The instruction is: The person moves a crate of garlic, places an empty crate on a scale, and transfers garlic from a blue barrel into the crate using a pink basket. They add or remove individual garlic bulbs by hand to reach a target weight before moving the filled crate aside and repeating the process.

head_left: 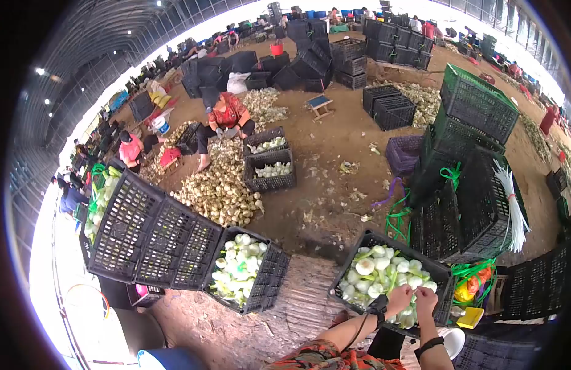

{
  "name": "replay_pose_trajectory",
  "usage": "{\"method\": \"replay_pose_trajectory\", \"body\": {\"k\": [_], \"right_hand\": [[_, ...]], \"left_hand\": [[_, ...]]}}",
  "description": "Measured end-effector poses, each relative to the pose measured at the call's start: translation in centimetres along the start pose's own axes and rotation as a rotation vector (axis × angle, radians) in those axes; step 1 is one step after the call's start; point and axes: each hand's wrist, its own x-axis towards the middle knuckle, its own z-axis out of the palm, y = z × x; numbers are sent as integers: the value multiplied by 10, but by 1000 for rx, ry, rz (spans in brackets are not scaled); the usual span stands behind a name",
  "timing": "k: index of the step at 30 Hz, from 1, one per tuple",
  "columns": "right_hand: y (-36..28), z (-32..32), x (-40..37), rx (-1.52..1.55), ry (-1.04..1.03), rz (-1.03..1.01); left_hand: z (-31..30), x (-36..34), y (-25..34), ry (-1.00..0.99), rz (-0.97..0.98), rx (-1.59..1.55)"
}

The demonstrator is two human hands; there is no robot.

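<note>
A black crate point(444, 280) full of white bulbs with green stems point(375, 268) stands at the lower right. Over its front right part are both my hands, close side by side. My left hand point(399, 300) has its fingers curled in, and a dark band is on that wrist. My right hand point(426, 301) is closed too, just beside it, with a dark band on the wrist. What the fingers hold, if anything, is too small to make out. Another black crate point(274, 271) of the same bulbs stands to the left.
Stacked black crates point(150, 231) rise at the left, and more crates point(464, 203) with green straps and white ties point(512, 206) at the right. A person point(227, 117) sits by a pile of bulbs point(217, 191). A yellow object point(470, 317) lies right of my hands.
</note>
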Motion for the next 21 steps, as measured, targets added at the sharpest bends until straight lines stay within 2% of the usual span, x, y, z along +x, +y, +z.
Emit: {"method": "replay_pose_trajectory", "body": {"k": [2, 4, 7, 8, 9, 10, 11, 12, 13, 14, 15, 16, 17, 18, 20, 21], "right_hand": [[-17, -10, -6, -5, -15, 69], [-18, -16, -10, -273, -64, -122], [59, -11, -20, -204, -30, -187], [58, -7, -27, -241, -75, -214], [60, -8, -20, -247, -101, -219], [70, -13, -15, -268, -150, -137], [79, -17, -7, -285, -197, -54], [105, -33, 13, -707, -117, -358], [40, -60, 0, -430, -21, -429], [6, -67, -2, -290, 157, -216], [11, -90, 9, -420, 62, -183], [73, -103, 29, -436, -25, -9], [132, -106, 46, -451, -115, 164], [129, -99, 45, -445, -137, 157], [127, -84, 35, 119, -128, 606], [128, -81, 34, 107, -147, 612]], "left_hand": [[3, -2, 3, 52, -1, -3], [-1, 4, 3, 91, -61, -33], [10, -1, -10, 137, -150, -74], [14, 0, -17, 159, -159, -81], [15, 2, -24, 190, -168, -83], [10, 2, -23, 155, -143, -38], [-1, 5, -26, 84, -35, 28], [-28, 5, -14, 12, 74, 89], [-63, 5, 10, 178, 78, 67], [-98, 9, 29, 345, 87, 49], [-123, 21, 26, 513, 66, 210], [-141, 34, 15, 684, 47, 380], [-148, 43, 3, 657, -34, 427], [-145, 48, -16, 607, -85, 494], [-143, 52, -28, 519, -165, 549], [-144, 55, -34, 524, -188, 550]]}}
